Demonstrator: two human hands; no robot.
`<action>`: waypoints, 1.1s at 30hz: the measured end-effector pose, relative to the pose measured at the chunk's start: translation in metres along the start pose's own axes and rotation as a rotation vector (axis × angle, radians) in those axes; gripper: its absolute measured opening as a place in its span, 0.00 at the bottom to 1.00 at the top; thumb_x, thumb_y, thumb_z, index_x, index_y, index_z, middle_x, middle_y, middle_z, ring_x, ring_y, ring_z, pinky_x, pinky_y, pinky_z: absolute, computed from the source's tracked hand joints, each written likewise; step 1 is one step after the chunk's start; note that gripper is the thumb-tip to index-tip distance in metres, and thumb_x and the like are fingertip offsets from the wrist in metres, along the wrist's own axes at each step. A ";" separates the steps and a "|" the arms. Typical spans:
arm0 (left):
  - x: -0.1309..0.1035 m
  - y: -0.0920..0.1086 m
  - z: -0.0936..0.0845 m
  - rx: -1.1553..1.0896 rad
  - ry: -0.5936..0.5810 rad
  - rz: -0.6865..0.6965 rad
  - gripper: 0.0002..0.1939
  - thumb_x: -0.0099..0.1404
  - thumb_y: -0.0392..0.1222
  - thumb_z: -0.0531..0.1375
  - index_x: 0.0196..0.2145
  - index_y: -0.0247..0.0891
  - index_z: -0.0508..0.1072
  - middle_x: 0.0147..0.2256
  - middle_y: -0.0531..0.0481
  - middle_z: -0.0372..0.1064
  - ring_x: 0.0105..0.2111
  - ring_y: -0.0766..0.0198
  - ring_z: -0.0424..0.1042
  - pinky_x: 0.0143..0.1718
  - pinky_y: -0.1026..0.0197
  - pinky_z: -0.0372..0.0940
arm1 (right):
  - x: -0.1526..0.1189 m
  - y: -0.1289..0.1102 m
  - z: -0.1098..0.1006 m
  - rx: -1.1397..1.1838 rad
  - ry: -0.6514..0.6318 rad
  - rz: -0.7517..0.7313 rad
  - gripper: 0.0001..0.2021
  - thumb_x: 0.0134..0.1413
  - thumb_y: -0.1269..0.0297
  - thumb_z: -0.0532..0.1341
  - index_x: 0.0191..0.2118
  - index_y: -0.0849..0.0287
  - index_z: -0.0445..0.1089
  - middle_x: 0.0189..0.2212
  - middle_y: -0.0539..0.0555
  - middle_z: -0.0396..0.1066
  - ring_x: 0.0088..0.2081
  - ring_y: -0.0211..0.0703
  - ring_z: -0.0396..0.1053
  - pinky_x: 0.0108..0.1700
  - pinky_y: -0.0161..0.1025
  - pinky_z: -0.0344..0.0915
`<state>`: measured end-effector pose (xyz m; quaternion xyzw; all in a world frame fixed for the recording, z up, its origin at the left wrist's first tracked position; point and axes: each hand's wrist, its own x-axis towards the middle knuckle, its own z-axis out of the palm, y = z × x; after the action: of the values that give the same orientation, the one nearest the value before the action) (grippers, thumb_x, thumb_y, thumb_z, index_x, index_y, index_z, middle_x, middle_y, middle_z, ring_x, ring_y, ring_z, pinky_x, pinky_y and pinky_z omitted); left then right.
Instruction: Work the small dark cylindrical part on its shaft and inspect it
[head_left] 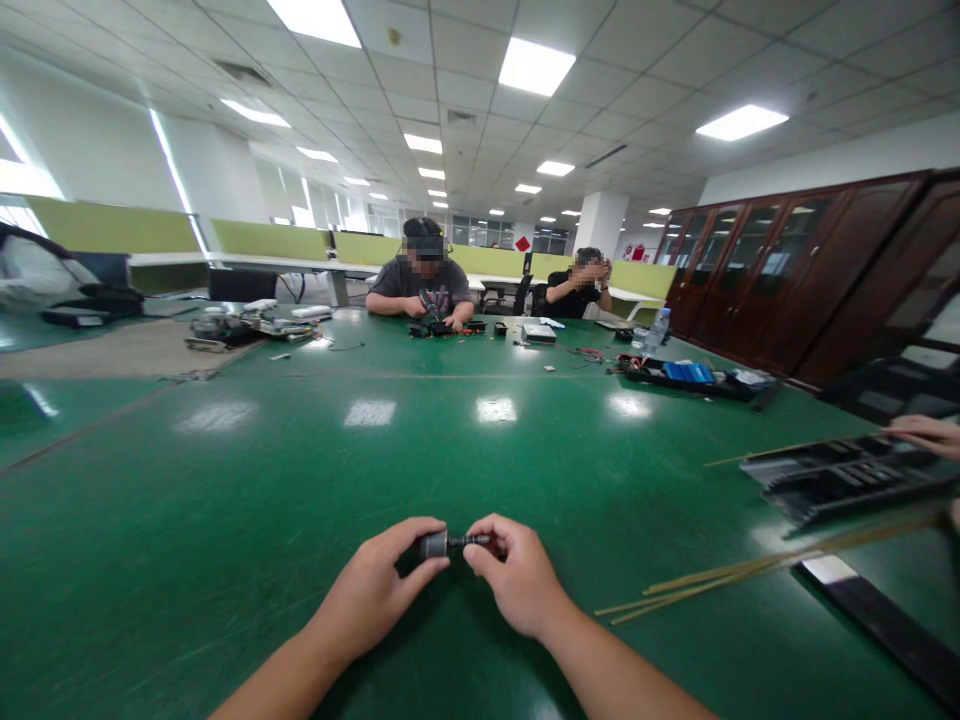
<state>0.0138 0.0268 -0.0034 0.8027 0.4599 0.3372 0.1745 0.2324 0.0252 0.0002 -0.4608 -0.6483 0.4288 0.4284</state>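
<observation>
Head view: L hand [382, 575] clamped round a dk grey cylinder [435, 545], R hand [516, 572] pinching a thin dark rod [459, 541] w/ thumb & fingers at the cylinder's R end, both over the green table [300, 480] (yellowish sticks [697, 583] well off to R).

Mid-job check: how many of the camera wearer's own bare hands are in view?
2. The left hand grips a dark grey cylinder; the right hand pinches a slim dark shaft beside it. Neither is hidden, though some fingers are.

Cylinder [434, 545] left of shaft [458, 542], sticks [750, 571] farther right
</observation>
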 end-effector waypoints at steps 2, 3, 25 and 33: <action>0.000 0.000 0.000 -0.002 0.006 0.008 0.16 0.67 0.47 0.60 0.52 0.47 0.69 0.49 0.49 0.72 0.50 0.56 0.71 0.53 0.53 0.67 | 0.000 0.000 0.000 0.000 0.003 0.004 0.06 0.55 0.65 0.61 0.36 0.59 0.73 0.26 0.49 0.69 0.29 0.38 0.66 0.31 0.33 0.59; 0.000 -0.001 0.000 -0.002 0.010 0.012 0.17 0.67 0.48 0.60 0.52 0.47 0.69 0.49 0.48 0.72 0.50 0.55 0.71 0.53 0.53 0.67 | 0.000 -0.001 0.000 0.000 0.003 0.005 0.06 0.55 0.65 0.61 0.37 0.59 0.73 0.26 0.49 0.69 0.29 0.38 0.66 0.31 0.33 0.59; 0.001 -0.002 -0.002 -0.006 -0.016 -0.012 0.16 0.67 0.47 0.60 0.52 0.50 0.67 0.50 0.53 0.71 0.51 0.58 0.70 0.55 0.54 0.64 | -0.001 -0.001 -0.002 0.002 0.002 -0.006 0.05 0.56 0.65 0.60 0.37 0.59 0.72 0.26 0.49 0.69 0.29 0.38 0.67 0.32 0.33 0.59; 0.000 -0.005 -0.001 0.012 -0.016 -0.017 0.17 0.67 0.48 0.60 0.53 0.51 0.67 0.51 0.53 0.71 0.51 0.58 0.70 0.54 0.54 0.64 | 0.000 0.001 -0.001 0.015 0.003 -0.006 0.05 0.56 0.66 0.61 0.37 0.59 0.72 0.26 0.48 0.69 0.29 0.38 0.66 0.31 0.33 0.59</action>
<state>0.0105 0.0292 -0.0055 0.8023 0.4675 0.3265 0.1764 0.2334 0.0254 -0.0004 -0.4563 -0.6457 0.4318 0.4340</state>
